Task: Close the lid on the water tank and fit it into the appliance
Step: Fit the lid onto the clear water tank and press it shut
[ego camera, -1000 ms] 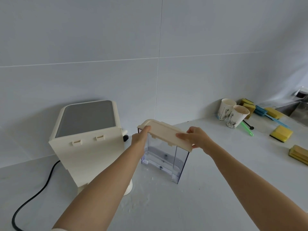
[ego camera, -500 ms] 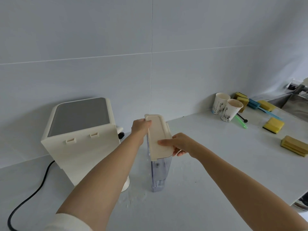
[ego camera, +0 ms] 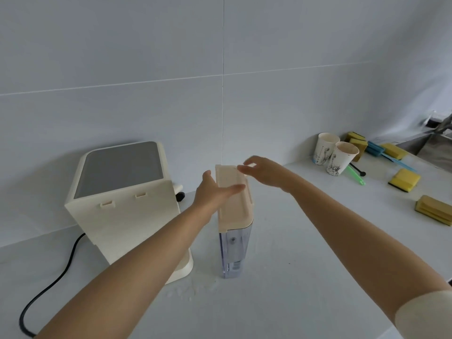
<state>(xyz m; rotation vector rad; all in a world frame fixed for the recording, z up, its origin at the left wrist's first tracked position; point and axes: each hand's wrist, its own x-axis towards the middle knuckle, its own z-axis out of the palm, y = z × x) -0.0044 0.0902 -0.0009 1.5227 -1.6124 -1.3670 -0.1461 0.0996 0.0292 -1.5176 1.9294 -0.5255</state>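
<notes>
The water tank (ego camera: 234, 252) is clear plastic and stands upright on the counter, its narrow end toward me. Its cream lid (ego camera: 234, 211) lies flat on top. My left hand (ego camera: 214, 192) grips the lid from the left, thumb on the side and fingers laid across the top. My right hand (ego camera: 265, 171) is at the lid's far end with fingers spread, fingertips at the far corner; it is blurred. The cream appliance (ego camera: 122, 204) with a grey top stands just left of the tank, its flat back panel toward me.
A black power cord (ego camera: 49, 285) runs from the appliance to the lower left. Two paper cups (ego camera: 335, 155) stand at the back right, with yellow sponges (ego camera: 404, 179) and a green utensil (ego camera: 354, 176) nearby. A steel sink (ego camera: 437, 143) lies far right. Water drops wet the counter by the tank.
The tank has turned so its narrow end faces me. My right hand left the lid's near end and moved to its far end. My left fingers came over the lid.
</notes>
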